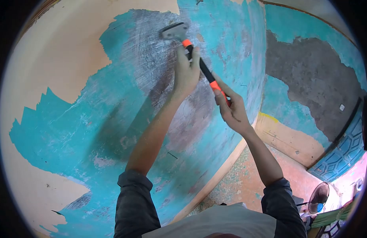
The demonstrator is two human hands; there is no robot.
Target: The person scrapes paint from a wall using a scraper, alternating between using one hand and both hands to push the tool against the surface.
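Observation:
A long-handled scraper (206, 70) with a black and orange handle slants across the wall in front of me. Its grey metal head (174, 31) lies at a roughened, whitish-grey patch of the turquoise wall (151, 51); whether the blade touches is hard to tell. My left hand (186, 73) is closed around the upper handle, just below the orange collar. Lower down, my right hand (233, 109) grips the orange end of the handle. Both forearms reach up from dark rolled sleeves, and the left one casts a shadow on the wall.
Cream areas (72, 51) with jagged edges border the turquoise paint. Nails (172, 155) stick out of the wall. Paint flakes litter the floor (241, 174) along its base. To the right are a grey bare wall patch (310, 75), a blue patterned door (338, 150) and a round mesh object (319, 197).

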